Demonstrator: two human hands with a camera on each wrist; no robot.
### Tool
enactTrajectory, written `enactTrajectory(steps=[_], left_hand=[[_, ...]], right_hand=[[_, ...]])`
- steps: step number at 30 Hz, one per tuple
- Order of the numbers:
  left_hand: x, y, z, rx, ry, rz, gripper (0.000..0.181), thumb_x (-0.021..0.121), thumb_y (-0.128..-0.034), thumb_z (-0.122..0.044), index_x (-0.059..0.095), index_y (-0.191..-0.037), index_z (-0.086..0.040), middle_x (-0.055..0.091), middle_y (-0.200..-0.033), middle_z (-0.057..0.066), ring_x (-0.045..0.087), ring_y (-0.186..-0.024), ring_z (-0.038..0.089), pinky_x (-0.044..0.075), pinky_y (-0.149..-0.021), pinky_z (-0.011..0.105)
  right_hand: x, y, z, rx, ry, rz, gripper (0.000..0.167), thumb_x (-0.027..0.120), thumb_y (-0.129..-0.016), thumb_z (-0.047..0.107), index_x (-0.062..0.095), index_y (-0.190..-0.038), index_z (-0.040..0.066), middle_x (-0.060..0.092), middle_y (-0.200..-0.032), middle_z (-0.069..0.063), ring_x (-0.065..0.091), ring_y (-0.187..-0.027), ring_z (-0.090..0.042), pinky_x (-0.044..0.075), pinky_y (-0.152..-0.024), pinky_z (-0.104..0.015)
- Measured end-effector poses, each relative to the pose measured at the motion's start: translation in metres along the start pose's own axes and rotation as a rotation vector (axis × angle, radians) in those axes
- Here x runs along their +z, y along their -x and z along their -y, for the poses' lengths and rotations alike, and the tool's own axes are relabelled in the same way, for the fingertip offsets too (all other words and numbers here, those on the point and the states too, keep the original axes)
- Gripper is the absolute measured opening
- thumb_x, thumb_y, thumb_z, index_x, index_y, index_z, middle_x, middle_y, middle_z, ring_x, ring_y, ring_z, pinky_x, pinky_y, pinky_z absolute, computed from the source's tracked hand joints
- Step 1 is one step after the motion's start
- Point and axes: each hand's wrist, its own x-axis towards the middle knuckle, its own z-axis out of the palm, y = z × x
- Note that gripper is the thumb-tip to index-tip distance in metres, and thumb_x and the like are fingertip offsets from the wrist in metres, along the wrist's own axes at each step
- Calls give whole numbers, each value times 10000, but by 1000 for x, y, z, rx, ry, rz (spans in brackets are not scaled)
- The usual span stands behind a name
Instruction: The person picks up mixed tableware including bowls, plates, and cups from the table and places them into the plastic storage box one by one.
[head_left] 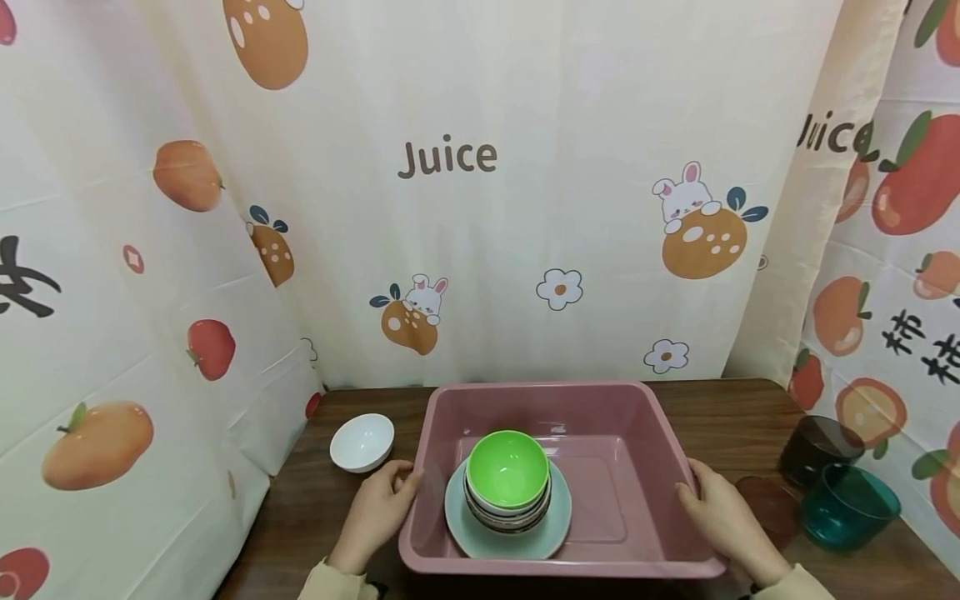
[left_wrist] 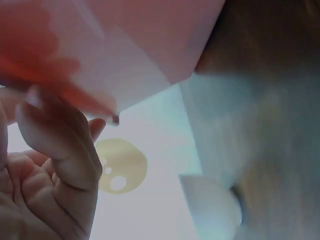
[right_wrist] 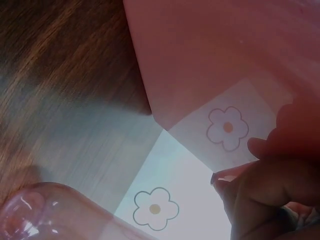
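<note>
A pink rectangular basin (head_left: pixel 648 492) stands on the brown table, wide side toward me. My left hand (head_left: pixel 378 512) grips its left rim, and my right hand (head_left: pixel 723 512) grips the right rim. Inside, left of the middle, a pale blue plate (head_left: pixel 551 537) carries a stack of several bowls, topped by a bright green bowl (head_left: pixel 508 469). In the left wrist view the fingers of the left hand (left_wrist: pixel 57 170) curl at the edge of the basin (left_wrist: pixel 145 45). The right wrist view has the right hand (right_wrist: pixel 272 190) at the basin's edge, partly dark.
Left of the basin sits a white bowl (head_left: pixel 362 443), close to the left hand. At the right stand a dark brown glass (head_left: pixel 817 450) and a teal glass (head_left: pixel 847 508). A fruit-patterned curtain (head_left: pixel 510 233) hangs behind the wooden table (head_left: pixel 720 417) and along both sides.
</note>
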Motion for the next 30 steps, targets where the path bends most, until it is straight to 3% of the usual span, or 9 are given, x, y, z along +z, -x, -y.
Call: enactTrajectory(steps=[4, 9, 13, 18, 24, 30], left_hand=[[-20, -6, 3, -27, -56, -92, 360, 611, -957, -343, 655, -1149, -41, 566, -735, -8, 485, -628, 79, 403, -620, 242], [-49, -17, 9, -36, -121, -234, 398, 585, -967, -290, 608, -1213, 21, 641, -905, 115, 598, -775, 189, 453, -689, 305], [-69, -26, 17, -64, -142, -283, 460, 538, -986, -294, 544, -1274, 64, 614, -1044, 198, 616, -943, 303, 470, -797, 399], [-82, -37, 33, -118, -129, -269, 571, 499, -996, -313, 426, -1352, 128, 534, -1191, 305, 552, -1095, 426, 445, -902, 536], [-82, -51, 62, -174, -152, -257, 671, 513, -971, -289, 336, -1348, 237, 408, -1273, 447, 383, -1210, 564, 355, -991, 641], [-75, -62, 87, -297, -172, -122, 724, 451, -971, -339, 281, -1324, 269, 357, -1293, 498, 393, -1183, 629, 375, -975, 662]], right_hand=[[-1, 0, 1, 5, 3, 4, 487, 547, -949, 111, 434, -1319, -184, 619, -1145, -343, 653, -969, -345, 519, -773, -464], [-1, -1, 1, 10, 0, 13, 496, 540, -951, 113, 421, -1322, -193, 613, -1151, -353, 653, -975, -352, 523, -769, -463], [-1, -1, 1, 10, -6, 19, 499, 540, -953, 111, 414, -1328, -194, 613, -1155, -352, 655, -966, -337, 524, -758, -438], [0, 0, 0, 9, -3, 12, 498, 542, -952, 111, 417, -1329, -189, 617, -1154, -345, 655, -962, -329, 520, -757, -432], [0, -1, -1, 6, 2, 5, 499, 544, -949, 112, 420, -1327, -190, 614, -1158, -348, 654, -974, -341, 522, -777, -459], [2, -1, -2, 2, 1, -3, 495, 549, -943, 108, 428, -1322, -187, 623, -1140, -342, 657, -958, -333, 523, -768, -456]])
